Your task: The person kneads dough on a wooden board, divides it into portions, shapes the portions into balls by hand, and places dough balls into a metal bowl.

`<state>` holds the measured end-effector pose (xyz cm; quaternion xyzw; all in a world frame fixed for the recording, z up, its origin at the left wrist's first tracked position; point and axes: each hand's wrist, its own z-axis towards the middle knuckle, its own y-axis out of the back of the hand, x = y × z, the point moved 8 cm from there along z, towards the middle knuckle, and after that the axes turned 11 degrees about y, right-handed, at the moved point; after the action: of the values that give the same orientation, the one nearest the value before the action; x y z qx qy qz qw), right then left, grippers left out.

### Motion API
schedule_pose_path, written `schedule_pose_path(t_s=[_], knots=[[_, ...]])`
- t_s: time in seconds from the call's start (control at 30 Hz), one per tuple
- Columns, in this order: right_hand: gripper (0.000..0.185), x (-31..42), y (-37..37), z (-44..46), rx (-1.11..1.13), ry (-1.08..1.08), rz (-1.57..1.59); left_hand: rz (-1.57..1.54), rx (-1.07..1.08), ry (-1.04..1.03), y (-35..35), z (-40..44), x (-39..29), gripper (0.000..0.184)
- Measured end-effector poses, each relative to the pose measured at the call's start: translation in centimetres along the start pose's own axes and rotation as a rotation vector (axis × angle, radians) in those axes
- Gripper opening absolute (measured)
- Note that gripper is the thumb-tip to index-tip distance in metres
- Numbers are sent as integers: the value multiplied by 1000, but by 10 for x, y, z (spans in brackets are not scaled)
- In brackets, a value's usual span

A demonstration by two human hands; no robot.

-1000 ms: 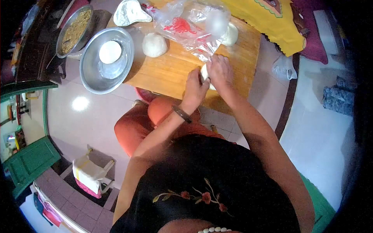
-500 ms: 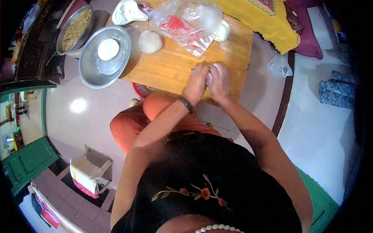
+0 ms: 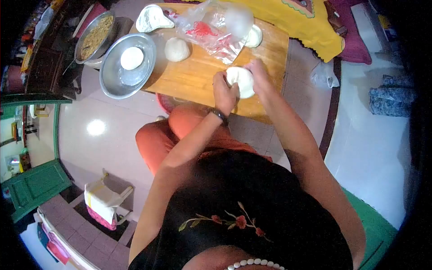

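Note:
A round, flattened piece of white dough (image 3: 241, 83) is between my hands over the near right part of the wooden board (image 3: 198, 87). My left hand (image 3: 223, 91) grips its left edge, thumb on top and fingers curled at the side. At its upper right edge, my right hand (image 3: 258, 75) is closed on the dough, with the fingers partly hidden and blurred. Further left on the board sits a ball of dough (image 3: 177, 49). Another dough piece (image 3: 254, 37) lies beside a clear plastic bag (image 3: 209, 33) with red print.
Left of the board stands a metal basin (image 3: 108, 74) holding a white dough ball (image 3: 132, 58). Behind it is a bowl of chopped brownish filling (image 3: 96, 38). An open bag of white powder (image 3: 153, 19) is at the board's back left. A small stool (image 3: 104, 198) stands on the floor.
My hands were pressed together, hiding what they held. Now they are apart, with the flattened dough showing between them. The view has shifted slightly.

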<state>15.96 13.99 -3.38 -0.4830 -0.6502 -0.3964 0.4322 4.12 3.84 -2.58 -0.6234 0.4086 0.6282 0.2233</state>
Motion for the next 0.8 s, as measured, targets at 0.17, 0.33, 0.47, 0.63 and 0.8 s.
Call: schedule_pose_path(t_s=[0.17, 0.33, 0.47, 0.63, 0.8], knots=[[33, 35, 44, -56, -113, 450, -571, 402, 271, -565, -31, -46, -77, 32], [17, 29, 1, -59, -88, 916, -1070, 448, 214, -488, -26, -16, -39, 29], [19, 37, -6, -30, -119, 822, -1238, 311, 30, -312, -3, -11, -40, 45], [33, 31, -2, -2, -278, 557, -1239, 239, 279, 171, -15, -5, -4, 47], [34, -10, 16, -12, 27, -177, 424, 112, 76, -137, -13, -9, -32, 37]])
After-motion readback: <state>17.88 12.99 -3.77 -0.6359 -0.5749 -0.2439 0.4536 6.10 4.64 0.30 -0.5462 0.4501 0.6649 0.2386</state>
